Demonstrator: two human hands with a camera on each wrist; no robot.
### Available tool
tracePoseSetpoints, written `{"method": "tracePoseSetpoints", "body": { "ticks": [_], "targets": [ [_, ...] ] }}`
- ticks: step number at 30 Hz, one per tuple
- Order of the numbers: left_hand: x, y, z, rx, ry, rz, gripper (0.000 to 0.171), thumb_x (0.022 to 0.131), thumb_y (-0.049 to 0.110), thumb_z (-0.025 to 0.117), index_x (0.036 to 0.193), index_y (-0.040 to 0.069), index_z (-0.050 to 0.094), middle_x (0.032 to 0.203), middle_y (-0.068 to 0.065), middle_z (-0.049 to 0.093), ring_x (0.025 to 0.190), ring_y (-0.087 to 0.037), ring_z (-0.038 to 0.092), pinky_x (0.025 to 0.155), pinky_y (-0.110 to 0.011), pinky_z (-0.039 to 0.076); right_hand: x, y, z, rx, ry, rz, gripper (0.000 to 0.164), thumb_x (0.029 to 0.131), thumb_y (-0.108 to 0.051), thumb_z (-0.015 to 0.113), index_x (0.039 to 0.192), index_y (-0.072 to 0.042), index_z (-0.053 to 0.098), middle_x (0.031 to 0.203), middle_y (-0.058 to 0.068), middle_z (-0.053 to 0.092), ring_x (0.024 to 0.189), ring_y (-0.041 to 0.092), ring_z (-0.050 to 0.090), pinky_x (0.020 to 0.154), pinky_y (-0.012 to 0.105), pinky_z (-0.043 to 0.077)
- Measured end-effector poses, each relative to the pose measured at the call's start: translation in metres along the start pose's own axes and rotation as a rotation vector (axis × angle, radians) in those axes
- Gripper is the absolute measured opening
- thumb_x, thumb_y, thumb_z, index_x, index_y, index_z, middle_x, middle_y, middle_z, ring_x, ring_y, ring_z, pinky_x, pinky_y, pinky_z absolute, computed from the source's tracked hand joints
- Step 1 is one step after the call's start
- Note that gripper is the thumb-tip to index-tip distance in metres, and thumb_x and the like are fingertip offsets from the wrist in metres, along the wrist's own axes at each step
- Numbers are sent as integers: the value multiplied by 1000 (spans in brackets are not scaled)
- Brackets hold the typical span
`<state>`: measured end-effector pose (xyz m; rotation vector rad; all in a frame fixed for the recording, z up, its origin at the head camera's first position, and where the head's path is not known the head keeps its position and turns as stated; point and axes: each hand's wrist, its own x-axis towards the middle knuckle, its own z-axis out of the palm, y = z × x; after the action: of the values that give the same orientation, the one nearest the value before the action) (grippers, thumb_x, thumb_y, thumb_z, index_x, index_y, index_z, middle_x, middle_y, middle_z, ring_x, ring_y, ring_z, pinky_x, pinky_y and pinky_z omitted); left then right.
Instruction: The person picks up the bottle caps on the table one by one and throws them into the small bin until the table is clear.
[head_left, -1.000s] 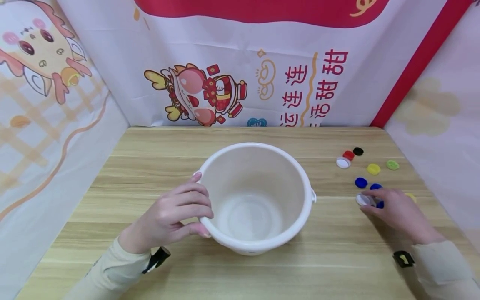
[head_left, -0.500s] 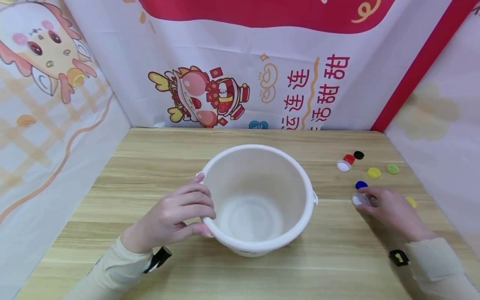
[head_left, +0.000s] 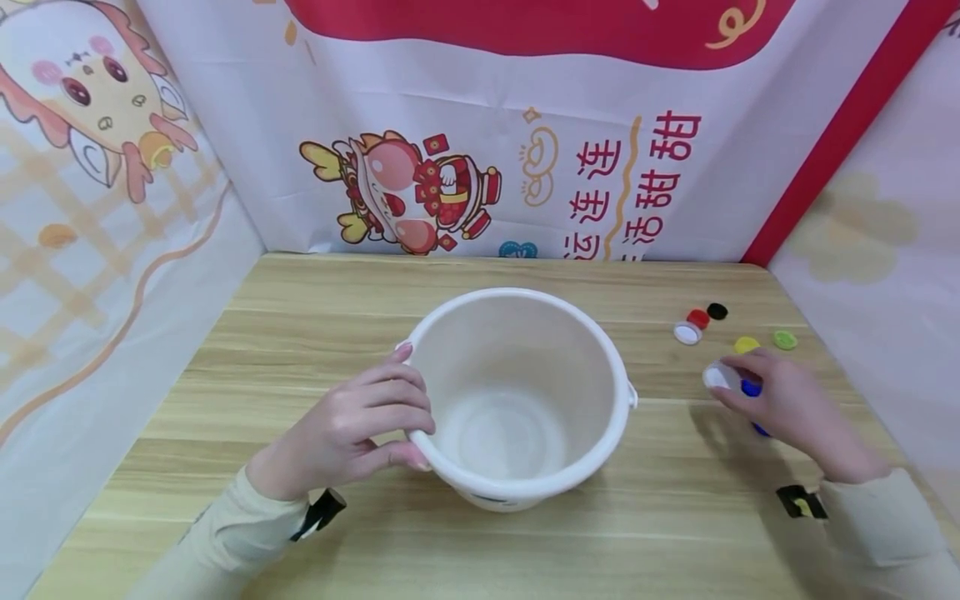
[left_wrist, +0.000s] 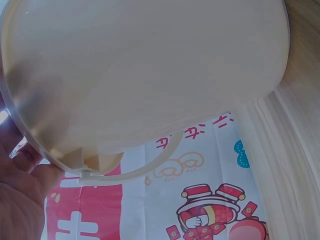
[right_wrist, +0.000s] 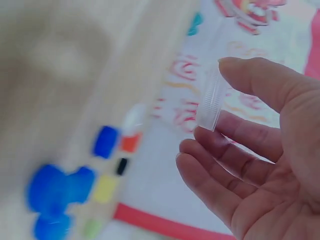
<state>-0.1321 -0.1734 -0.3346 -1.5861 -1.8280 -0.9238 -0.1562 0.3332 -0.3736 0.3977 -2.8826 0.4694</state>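
Observation:
My left hand [head_left: 352, 421] grips the near-left rim of a white bucket [head_left: 517, 350], thumb outside and fingers over the edge. The bucket stands upright on the table, and no items show inside it. In the left wrist view its outer wall [left_wrist: 150, 65] and white handle [left_wrist: 145, 170] fill much of the picture. Over the right side of the table, my right hand [head_left: 787, 408] pinches a clear whitish bottle cap [head_left: 718, 377] between thumb and fingers. The right wrist view shows this cap's ribbed edge [right_wrist: 210, 102]. Beneath that hand lie blue caps [head_left: 751, 388], partly hidden.
Beyond my right hand, a white cap [head_left: 687, 333], a red cap [head_left: 698, 318] and a black cap [head_left: 717, 311] sit close together. A yellow cap [head_left: 746, 343] and a green cap [head_left: 784, 340] lie further right. Printed cloth [head_left: 465, 100] hangs behind the wooden table [head_left: 315, 300].
My right hand has lifted the clear cap off the table, moving it slightly away from me. The left hand keeps its grip on the bucket rim, which has hardly moved.

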Motion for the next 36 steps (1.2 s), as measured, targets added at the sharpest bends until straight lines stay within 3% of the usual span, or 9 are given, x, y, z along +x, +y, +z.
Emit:
{"method": "tracePoseSetpoints", "body": {
  "ticks": [3,6,10,14,18,23,26,31,36],
  "targets": [
    [0,0,0,2,-6,-14,30,92,38,69,94,9,72,92,-3,68,94,-27,60,111,-57,32,5,-16,-11,15,94,-69,48,75,-15,87,111,10,68,96,24,67,75,35,66,59,42,58],
    [0,1,0,0,-11,-22,29,92,38,68,94,9,72,92,-3,68,95,-26,60,111,-58,32,12,-39,-26,33,184,-133,49,72,-11,88,112,8,69,100,23,68,79,36,69,60,27,57],
    [1,0,1,-1,1,-4,29,93,38,67,93,9,72,91,-2,68,94,-26,60,111,-58,32,19,-76,-45,68,268,-204,52,70,-8,89,118,1,70,106,15,68,83,28,69,67,1,41],
    [1,0,2,-2,17,13,28,94,36,67,92,9,72,91,-3,69,95,-26,60,111,-58,32,22,-115,-62,101,315,-264,51,72,-8,87,120,-4,71,109,9,67,86,17,63,68,3,40],
    [-1,1,2,-13,13,-14,28,93,37,68,93,10,73,91,-3,69,95,-26,60,111,-58,31,27,-147,-71,132,344,-370,50,70,-6,87,118,-5,72,107,5,67,84,11,58,62,8,43],
    [-2,3,-1,-15,-12,-53,28,92,38,69,94,11,74,93,-2,70,97,-25,60,111,-58,31,38,-176,-76,183,290,-483,51,70,-7,88,119,-6,72,111,5,67,89,15,64,70,6,46],
    [-1,4,-4,-5,-48,-66,28,92,39,69,94,12,74,94,0,70,98,-23,60,111,-58,31,47,-190,-77,181,230,-534,51,72,-11,89,120,-7,71,112,5,67,90,17,64,69,15,51],
    [5,5,-12,25,-171,-89,30,92,41,67,96,12,74,96,1,69,99,-21,60,111,-58,32,62,-208,-76,137,111,-580,48,78,-19,87,121,-7,71,111,8,66,90,20,63,68,35,57],
    [12,5,-20,23,-287,-125,33,92,44,65,97,12,74,96,2,68,99,-18,59,112,-57,32,76,-223,-69,95,-23,-588,46,83,-28,83,122,-7,71,111,7,66,93,20,63,76,36,57]
  ]
}}
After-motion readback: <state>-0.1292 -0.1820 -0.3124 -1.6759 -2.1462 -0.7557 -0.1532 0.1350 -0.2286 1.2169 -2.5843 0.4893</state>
